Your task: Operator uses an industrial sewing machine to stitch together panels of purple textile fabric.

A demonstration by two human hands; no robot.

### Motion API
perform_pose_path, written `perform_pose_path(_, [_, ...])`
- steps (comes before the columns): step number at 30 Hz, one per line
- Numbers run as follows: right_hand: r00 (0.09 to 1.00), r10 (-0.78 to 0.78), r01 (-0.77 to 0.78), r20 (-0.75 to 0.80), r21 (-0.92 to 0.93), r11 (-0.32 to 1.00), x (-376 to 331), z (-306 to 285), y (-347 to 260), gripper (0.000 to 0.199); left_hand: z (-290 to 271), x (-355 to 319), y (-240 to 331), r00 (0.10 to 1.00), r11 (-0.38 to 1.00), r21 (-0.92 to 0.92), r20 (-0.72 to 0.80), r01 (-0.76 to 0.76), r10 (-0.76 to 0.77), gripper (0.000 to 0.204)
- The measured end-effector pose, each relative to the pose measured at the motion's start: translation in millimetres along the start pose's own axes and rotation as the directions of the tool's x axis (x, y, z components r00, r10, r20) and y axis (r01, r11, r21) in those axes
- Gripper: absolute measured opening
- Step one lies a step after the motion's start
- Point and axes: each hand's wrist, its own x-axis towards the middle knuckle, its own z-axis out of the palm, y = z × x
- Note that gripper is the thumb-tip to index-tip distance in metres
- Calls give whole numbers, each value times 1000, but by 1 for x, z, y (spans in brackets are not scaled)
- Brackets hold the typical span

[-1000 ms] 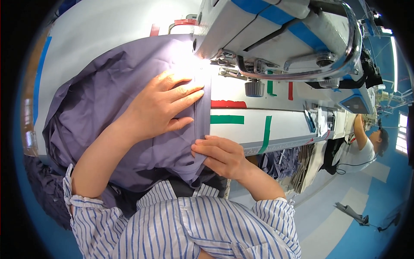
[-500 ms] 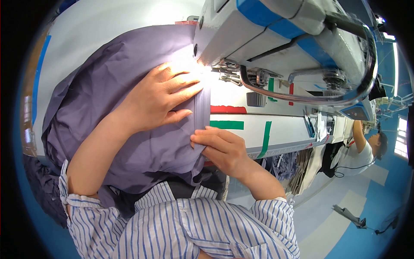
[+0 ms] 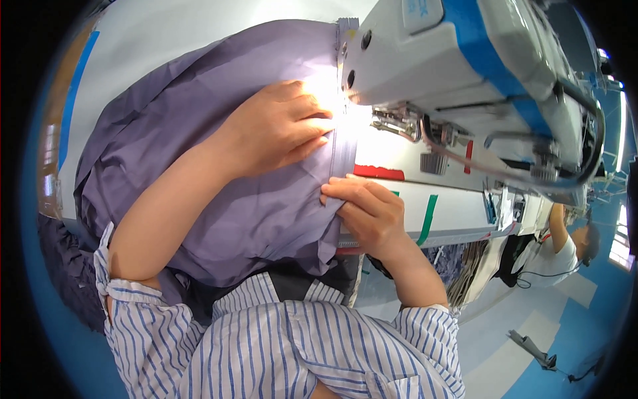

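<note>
Purple fabric (image 3: pixel 219 86) lies gathered in loose folds over the table and toward my lap, with a seamed band along its right edge. My left hand (image 3: pixel 282 126) rests on this fabric near the lit sewing area, its fingers curled and drawn together at the band. Nearer to me, my right hand (image 3: pixel 369 209) pinches the band's edge between thumb and fingers. A white and blue sewing machine (image 3: pixel 425 66) stands just right of the cloth. Its presser foot (image 3: pixel 399 121) shows to the right of my left fingertips; glare hides the needle point.
Red tape (image 3: pixel 379 173) and green tape (image 3: pixel 428 219) mark the white machine bed. More dark purple cloth (image 3: pixel 63 266) hangs at the far left. Stacked fabric pieces (image 3: pixel 468 269) lie beyond my right arm, and a co-worker (image 3: pixel 565 256) sits farther right.
The machine appears farther right in view. My left fingers, spread flat before, are now bent and closer together at the band. My right hand still pinches the edge.
</note>
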Motion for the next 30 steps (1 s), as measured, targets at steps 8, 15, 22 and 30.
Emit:
perform_pose_path(8, [995, 92, -93, -43, -21, 995, 1, -1, -6, 24, -27, -49, 82, 966, 870, -427, 184, 246, -182, 20])
perform_pose_path(15, [642, 277, -655, 715, 699, -286, -54, 10, -88, 48, -46, -90, 120, 546, -193, -703, 670, 684, -503, 10])
perform_pose_path(22, [549, 297, -830, 782, 552, 81, -105, 53, -130, 34, -45, -123, 96, 550, 346, -457, 457, 819, -699, 12])
perform_pose_path(30, [937, 236, -350, 258, 674, 651, -143, 65, -143, 26, -67, -122, 67, 596, 503, -377, 187, 778, -781, 15])
